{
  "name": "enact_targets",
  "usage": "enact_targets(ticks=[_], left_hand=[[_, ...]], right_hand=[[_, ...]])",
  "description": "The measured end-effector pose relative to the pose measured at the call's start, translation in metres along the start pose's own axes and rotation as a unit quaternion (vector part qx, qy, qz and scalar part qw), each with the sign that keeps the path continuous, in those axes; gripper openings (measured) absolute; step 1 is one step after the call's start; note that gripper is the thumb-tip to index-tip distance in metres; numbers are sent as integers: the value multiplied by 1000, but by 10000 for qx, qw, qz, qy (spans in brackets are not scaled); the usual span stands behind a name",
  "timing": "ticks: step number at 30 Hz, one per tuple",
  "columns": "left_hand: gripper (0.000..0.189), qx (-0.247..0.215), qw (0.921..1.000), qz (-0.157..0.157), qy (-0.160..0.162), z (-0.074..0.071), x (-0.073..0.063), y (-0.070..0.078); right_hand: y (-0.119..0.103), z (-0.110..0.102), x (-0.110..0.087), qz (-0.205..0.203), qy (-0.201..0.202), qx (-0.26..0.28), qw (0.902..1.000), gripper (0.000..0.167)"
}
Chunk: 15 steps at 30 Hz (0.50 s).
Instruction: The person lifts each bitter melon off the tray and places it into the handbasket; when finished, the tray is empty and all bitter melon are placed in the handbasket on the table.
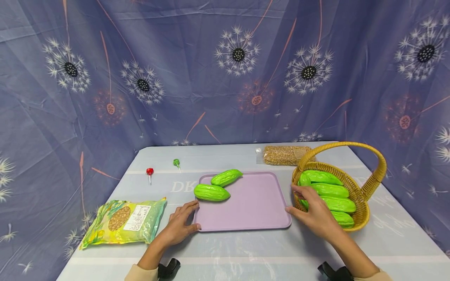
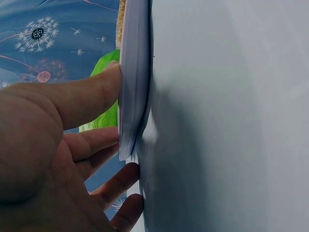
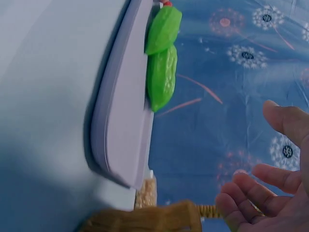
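Note:
A flat purple tray lies mid-table, with two bright green, ridged bitter melons toward its left side. At the tray's left edge is my left hand; its thumb rests on the rim in the left wrist view, its other fingers loosely bent beside it. To the right stands a yellow wicker basket with a tall handle, holding several more bitter melons. My right hand hovers at the basket's left rim, thumb spread toward the tray. The right wrist view shows that palm with nothing in it.
A yellow-green bag of beans or nuts lies at the left. Farther back are a red lollipop and a green lollipop. A clear packet of grains lies behind the tray, left of the basket handle. A patterned curtain hangs behind the table.

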State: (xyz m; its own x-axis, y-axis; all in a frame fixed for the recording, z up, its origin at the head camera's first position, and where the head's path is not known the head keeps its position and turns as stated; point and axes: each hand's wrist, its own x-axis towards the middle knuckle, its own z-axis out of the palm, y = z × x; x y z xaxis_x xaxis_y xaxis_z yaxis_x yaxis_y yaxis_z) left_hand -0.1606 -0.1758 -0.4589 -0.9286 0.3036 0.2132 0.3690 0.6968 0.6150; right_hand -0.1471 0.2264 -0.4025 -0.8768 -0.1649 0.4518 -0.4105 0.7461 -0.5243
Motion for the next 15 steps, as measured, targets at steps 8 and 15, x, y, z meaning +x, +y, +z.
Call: enact_targets(ticks=[8, 15], left_hand=[[62, -25, 9975, -581, -410, 0, 4, -1], [61, -16, 9973, -583, -437, -2, 3, 2]], right_hand=[[-11, 22, 3, -127, -104, 204, 9997, 60], [-22, 39, 8, -343, -187, 196, 9990, 62]])
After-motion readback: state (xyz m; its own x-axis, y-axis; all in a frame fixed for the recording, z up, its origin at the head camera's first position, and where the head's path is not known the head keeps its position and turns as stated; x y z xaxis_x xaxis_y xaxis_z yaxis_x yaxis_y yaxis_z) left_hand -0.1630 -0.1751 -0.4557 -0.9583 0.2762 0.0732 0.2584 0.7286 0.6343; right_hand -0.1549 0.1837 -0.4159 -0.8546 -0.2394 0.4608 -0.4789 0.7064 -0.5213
